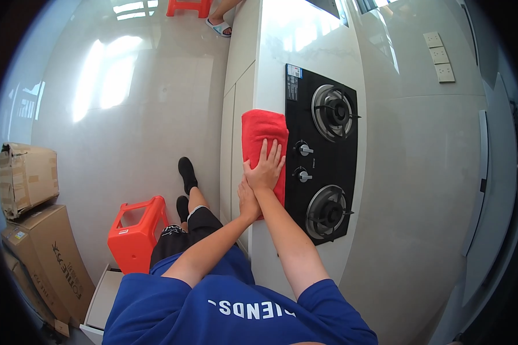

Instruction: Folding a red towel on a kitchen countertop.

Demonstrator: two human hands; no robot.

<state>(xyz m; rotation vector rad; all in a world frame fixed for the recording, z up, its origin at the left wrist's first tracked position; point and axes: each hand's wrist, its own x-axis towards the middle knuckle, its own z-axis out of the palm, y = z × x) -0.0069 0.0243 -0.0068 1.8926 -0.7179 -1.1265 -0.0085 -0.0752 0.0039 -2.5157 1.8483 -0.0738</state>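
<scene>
A folded red cloth [263, 125] lies along the front edge of the white countertop [270, 254], beside a black glass gas hob [323, 166]. My right hand [265, 169] rests flat on the cloth, its fingers somewhat spread and pointing to the cloth's far end. Close against the right wrist is my left hand [248, 199], over the cloth's front side; its thumb and part of the palm are hidden. The hob has a burner [337, 111] at its far end, another burner [329, 211] at the near end, and two control knobs [304, 150] next to the cloth.
Cream cabinet fronts [237, 108] stand below the counter. On the floor at left are a red plastic stool [131, 243] and several cardboard boxes [52, 258]. Another person's foot in a slipper [219, 28] is near a second red stool [189, 6]. Wall sockets [439, 56] are at right.
</scene>
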